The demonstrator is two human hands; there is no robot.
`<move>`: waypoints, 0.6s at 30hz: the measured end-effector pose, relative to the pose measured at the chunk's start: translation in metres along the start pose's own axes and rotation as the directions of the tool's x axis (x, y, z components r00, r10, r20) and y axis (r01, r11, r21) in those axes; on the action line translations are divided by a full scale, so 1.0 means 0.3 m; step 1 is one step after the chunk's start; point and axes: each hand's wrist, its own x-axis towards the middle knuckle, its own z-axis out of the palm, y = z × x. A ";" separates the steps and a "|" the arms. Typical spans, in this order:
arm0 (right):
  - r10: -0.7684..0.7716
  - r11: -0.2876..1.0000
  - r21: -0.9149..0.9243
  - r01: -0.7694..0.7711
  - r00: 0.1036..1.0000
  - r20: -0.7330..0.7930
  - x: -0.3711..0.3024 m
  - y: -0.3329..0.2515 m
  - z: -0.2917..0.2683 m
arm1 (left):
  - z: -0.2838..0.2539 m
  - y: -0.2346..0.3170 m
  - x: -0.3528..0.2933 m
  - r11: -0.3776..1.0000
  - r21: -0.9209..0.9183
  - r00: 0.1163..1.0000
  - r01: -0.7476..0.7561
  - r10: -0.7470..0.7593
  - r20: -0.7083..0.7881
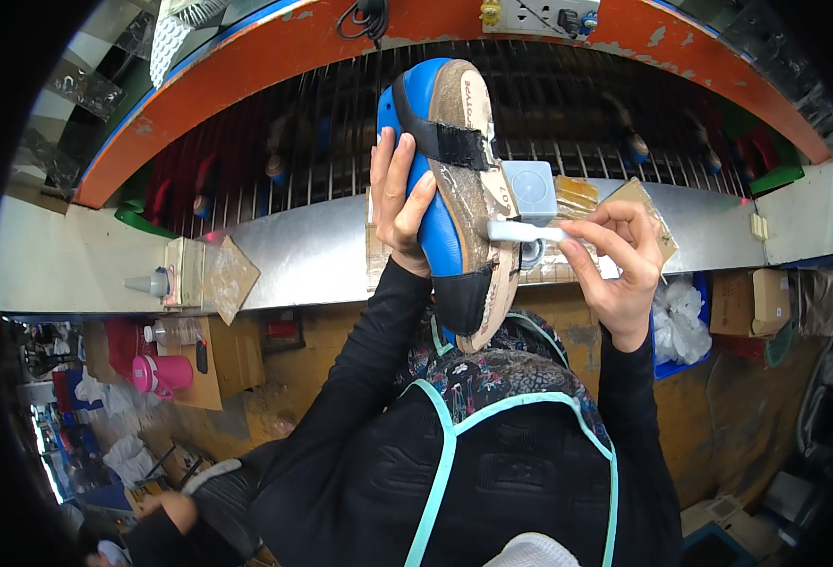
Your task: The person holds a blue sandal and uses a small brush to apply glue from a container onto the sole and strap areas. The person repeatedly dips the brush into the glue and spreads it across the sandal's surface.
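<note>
My left hand [401, 198] is wrapped round the blue side of a shoe [454, 217], which appears to be on a blue last. The shoe stands toe-to-heel nearly upright in the picture, its brown side edge and pale sole turned toward the right. Black strips cross it near the top and cover its lower end. Between thumb and fingers, my right hand [620, 269] pinches a flat whitish brush-like tool [527, 231]. That tool's far end meets the sole's edge at about mid-length; its tip is hard to make out. Behind the tool sits a square grey-blue container [530, 187].
A metal ledge [313, 250] runs before dark rods under an orange frame [246, 90]. Cardboard pieces [231, 280] lie on it. Below stand a pink jug [161, 374] and a blue bin holding white plastic bags [681, 321]. Another person's hand [178, 510] shows at lower left.
</note>
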 end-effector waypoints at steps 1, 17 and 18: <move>-0.041 0.999 -0.017 0.041 0.999 0.008 -0.003 -0.002 -0.003 | -0.002 -0.003 -0.001 1.000 -0.001 1.000 0.002 -0.002 0.002; 0.445 0.714 0.511 -0.479 0.874 0.197 -0.124 -0.012 0.100 | 0.005 -0.018 -0.068 0.988 0.078 0.991 0.131 -0.130 -0.020; 0.457 0.701 0.508 -0.500 0.863 0.218 -0.142 -0.025 0.092 | 0.000 -0.022 -0.072 0.987 0.092 0.991 0.133 -0.132 -0.019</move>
